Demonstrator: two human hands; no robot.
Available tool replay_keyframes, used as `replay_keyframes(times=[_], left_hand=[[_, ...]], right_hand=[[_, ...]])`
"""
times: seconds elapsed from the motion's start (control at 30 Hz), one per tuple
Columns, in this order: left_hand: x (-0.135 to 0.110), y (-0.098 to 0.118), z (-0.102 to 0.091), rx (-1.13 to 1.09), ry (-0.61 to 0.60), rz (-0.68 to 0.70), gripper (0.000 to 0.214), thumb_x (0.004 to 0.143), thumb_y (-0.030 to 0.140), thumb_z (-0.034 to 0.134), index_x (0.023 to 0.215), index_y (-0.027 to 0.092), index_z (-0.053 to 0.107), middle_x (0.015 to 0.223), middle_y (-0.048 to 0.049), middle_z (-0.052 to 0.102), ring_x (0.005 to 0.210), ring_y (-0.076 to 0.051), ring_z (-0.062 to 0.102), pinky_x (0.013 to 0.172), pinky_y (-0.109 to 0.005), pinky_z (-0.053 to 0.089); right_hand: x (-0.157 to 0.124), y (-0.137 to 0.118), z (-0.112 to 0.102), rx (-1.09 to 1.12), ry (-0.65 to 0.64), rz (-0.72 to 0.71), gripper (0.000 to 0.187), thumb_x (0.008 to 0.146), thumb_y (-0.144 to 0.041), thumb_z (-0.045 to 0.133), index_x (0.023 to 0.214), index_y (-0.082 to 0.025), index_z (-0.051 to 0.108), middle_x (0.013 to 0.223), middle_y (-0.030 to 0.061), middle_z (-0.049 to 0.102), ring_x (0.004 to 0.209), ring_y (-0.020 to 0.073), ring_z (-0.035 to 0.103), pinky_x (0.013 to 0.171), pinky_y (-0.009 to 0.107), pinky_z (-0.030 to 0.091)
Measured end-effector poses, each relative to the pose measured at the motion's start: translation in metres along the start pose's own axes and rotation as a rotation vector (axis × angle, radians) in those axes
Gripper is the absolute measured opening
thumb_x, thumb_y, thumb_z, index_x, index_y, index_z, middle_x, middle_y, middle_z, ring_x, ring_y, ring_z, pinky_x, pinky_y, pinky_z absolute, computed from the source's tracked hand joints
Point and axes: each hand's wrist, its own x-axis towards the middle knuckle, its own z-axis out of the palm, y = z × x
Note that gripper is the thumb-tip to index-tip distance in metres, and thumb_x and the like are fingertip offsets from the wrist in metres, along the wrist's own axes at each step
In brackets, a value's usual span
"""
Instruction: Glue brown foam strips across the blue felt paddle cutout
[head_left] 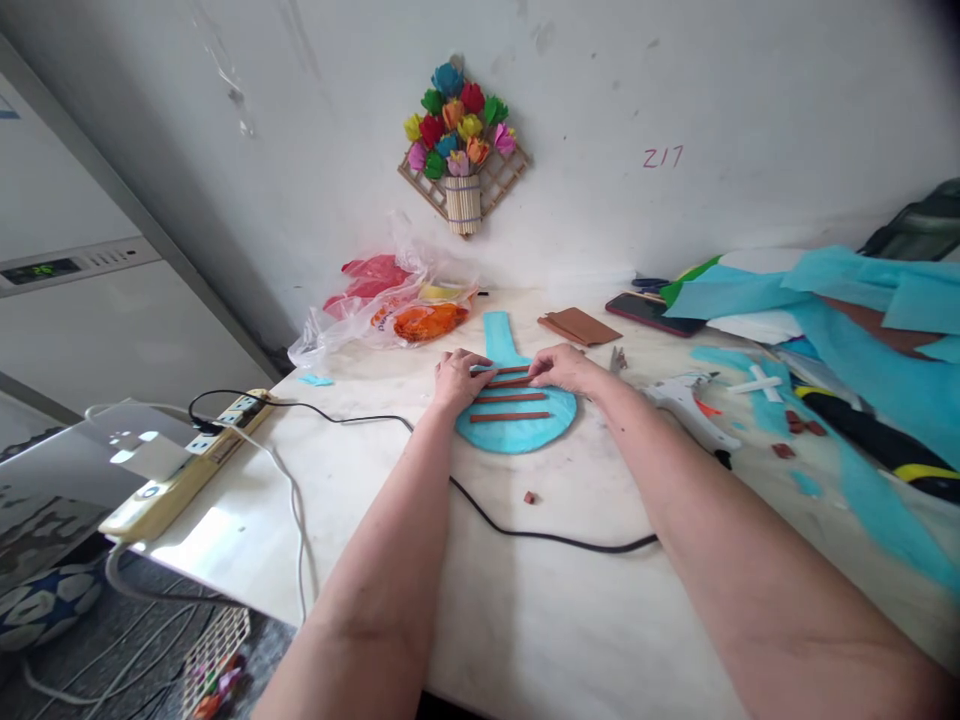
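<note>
A turquoise felt cut-out (517,428), round with a narrow neck pointing to the wall, lies flat on the white table (570,600). Several thin brown strips (511,415) run across its round part. My left hand (457,378) rests on the cut-out's left side, fingers pressed together on the left end of an upper brown strip (510,381). From the right, my right hand (564,368) pinches the same strip's other end. Both forearms reach in from the bottom edge.
A white glue gun (688,402) lies to the right, its black cord (525,530) crossing the table. Power strip (187,462) at left edge. Plastic bags (390,310), brown felt pieces (579,326), phone (654,312), turquoise felt sheets (862,330) at the back and right. Small brown scraps (530,497) nearby.
</note>
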Motion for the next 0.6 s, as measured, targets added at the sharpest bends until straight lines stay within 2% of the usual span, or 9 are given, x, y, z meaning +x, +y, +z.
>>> replay_keyframes(times=[0.1,0.2,0.33,0.43,0.6], left_hand=[[0.0,0.0,0.002,0.041,-0.014,0.037,0.021,0.071,0.04,0.06,0.086,0.028,0.069,0.096,-0.0024,0.061,0.095,-0.022,0.047,0.086,-0.035,0.036],[0.0,0.0,0.002,0.054,-0.025,0.051,0.022,0.072,0.04,0.059,0.087,0.028,0.069,0.096,-0.0027,0.061,0.094,-0.021,0.047,0.085,-0.034,0.037],[0.0,-0.001,0.002,0.031,-0.035,0.049,0.022,0.073,0.04,0.058,0.087,0.028,0.069,0.096,-0.0023,0.06,0.093,-0.02,0.048,0.086,-0.033,0.037],[0.001,-0.001,0.002,0.021,-0.037,0.045,0.022,0.073,0.04,0.058,0.087,0.028,0.069,0.095,-0.0022,0.06,0.092,-0.02,0.048,0.086,-0.033,0.036],[0.001,-0.002,0.003,0.018,-0.017,0.053,0.021,0.072,0.04,0.059,0.085,0.027,0.07,0.093,-0.0023,0.061,0.091,-0.02,0.049,0.086,-0.033,0.037]], right_hand=[[-0.003,-0.007,-0.003,0.029,-0.008,0.023,0.01,0.053,-0.011,0.068,0.062,-0.017,0.065,0.06,-0.0023,0.062,0.059,0.0109,0.055,0.057,0.021,0.041],[-0.008,-0.015,-0.008,0.156,0.002,0.089,0.009,0.054,-0.01,0.067,0.06,-0.015,0.063,0.056,-0.0027,0.059,0.054,0.009,0.051,0.052,0.02,0.04],[-0.011,-0.018,-0.015,0.351,0.204,0.198,0.009,0.06,-0.016,0.065,0.068,-0.014,0.062,0.058,-0.0015,0.057,0.05,0.0087,0.049,0.044,0.02,0.039],[-0.009,-0.018,-0.015,0.361,0.322,0.23,0.008,0.061,-0.016,0.065,0.067,-0.014,0.06,0.058,-0.0009,0.056,0.05,0.0089,0.049,0.044,0.021,0.041],[-0.006,-0.014,-0.007,0.294,0.308,0.196,0.006,0.064,-0.015,0.063,0.069,-0.014,0.06,0.064,0.0012,0.059,0.057,0.0107,0.053,0.05,0.022,0.044]])
